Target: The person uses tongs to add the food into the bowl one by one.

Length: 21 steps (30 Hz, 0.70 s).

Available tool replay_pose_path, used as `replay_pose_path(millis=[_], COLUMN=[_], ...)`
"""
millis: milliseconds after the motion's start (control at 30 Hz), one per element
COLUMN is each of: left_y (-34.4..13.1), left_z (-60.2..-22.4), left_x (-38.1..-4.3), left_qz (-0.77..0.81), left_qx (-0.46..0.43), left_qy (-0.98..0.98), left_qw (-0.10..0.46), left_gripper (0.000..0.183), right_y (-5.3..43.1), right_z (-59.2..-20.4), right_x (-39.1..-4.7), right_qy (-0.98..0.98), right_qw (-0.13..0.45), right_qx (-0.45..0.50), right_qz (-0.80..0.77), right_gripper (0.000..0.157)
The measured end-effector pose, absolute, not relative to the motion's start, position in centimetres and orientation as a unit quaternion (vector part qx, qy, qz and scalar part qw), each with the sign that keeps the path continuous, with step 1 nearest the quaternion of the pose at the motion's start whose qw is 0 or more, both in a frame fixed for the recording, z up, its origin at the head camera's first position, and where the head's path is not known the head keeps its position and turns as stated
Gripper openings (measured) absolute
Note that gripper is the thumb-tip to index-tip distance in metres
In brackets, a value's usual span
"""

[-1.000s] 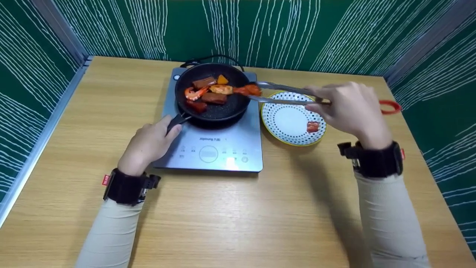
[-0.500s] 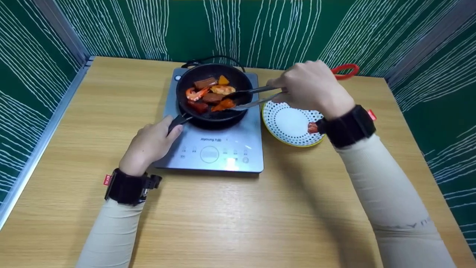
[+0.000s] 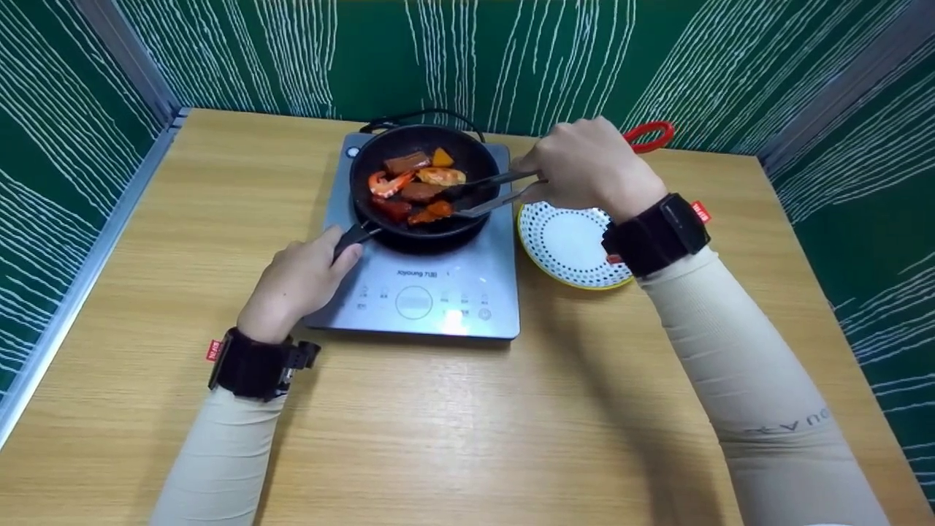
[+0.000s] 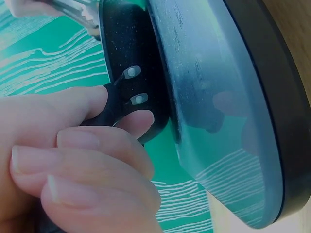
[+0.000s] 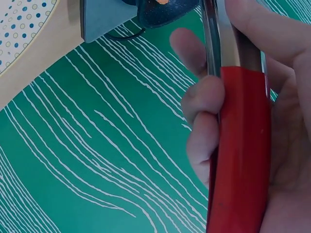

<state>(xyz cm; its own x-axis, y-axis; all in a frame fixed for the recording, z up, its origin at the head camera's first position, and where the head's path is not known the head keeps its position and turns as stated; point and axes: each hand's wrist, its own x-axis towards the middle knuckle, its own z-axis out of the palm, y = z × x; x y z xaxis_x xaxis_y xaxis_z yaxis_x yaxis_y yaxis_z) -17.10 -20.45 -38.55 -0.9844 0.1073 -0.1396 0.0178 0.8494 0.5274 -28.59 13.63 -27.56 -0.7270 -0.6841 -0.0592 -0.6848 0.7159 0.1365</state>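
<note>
My left hand (image 3: 296,281) grips the black handle (image 3: 356,235) of a frying pan (image 3: 467,153), its fingers curled round it in the left wrist view. In my right hand (image 3: 584,164) is a pair of metal tongs (image 3: 491,204) with a red grip (image 5: 243,150). The tips of the tongs are inside the pan, at an orange-red piece of food (image 3: 432,212); whether they still pinch it I cannot tell. Around it in the pan lie a shrimp (image 3: 386,184), brown meat pieces (image 3: 406,163), a yellow-orange wedge (image 3: 441,157) and a golden piece (image 3: 443,176).
Under the pan is a silver induction cooker (image 3: 460,292), its black cord behind. To the right, a dotted plate (image 3: 562,241) with a yellow rim is partly covered by the right wrist. A small reddish piece (image 3: 613,258) barely shows there. Green patterned panels (image 3: 504,66) border the wooden table (image 3: 409,424).
The right hand has moved left with the tongs, carrying the orange-red piece from the pan's right rim down to its lower middle. The left hand has kept its hold on the handle.
</note>
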Motion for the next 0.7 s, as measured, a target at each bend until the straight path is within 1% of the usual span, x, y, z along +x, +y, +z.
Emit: replay_pose_path(millis=[200, 400, 500, 600, 700], left_y=[-20.4, -20.4, -20.4, -20.5, -20.5], left_z=[-38.7, -38.7, -38.7, -38.7, -38.7], left_x=[-17.1, -17.1, -17.1, -17.1, -17.1], left_qz=[0.272, 0.274, 0.274, 0.274, 0.275], left_qx=[0.036, 0.037, 0.037, 0.035, 0.034], left_qy=[0.959, 0.958, 0.958, 0.958, 0.958], left_qw=[0.075, 0.073, 0.073, 0.074, 0.076], left_gripper=[0.030, 0.031, 0.031, 0.030, 0.030], right_y=[13.8, 15.1, 16.7, 19.0, 21.8], right_z=[-28.0, -27.2, -26.7, -26.6, -26.9], right_x=[-28.6, -28.0, -27.5, -27.0, -26.5], right_qy=[0.926, 0.929, 0.931, 0.933, 0.939], right_qw=[-0.007, -0.005, -0.008, -0.024, -0.037], right_qx=[-0.372, -0.365, -0.362, -0.360, -0.341], right_qz=[0.068, 0.054, 0.035, 0.009, -0.006], right_gripper=[0.043, 0.049, 0.045, 0.042, 0.043])
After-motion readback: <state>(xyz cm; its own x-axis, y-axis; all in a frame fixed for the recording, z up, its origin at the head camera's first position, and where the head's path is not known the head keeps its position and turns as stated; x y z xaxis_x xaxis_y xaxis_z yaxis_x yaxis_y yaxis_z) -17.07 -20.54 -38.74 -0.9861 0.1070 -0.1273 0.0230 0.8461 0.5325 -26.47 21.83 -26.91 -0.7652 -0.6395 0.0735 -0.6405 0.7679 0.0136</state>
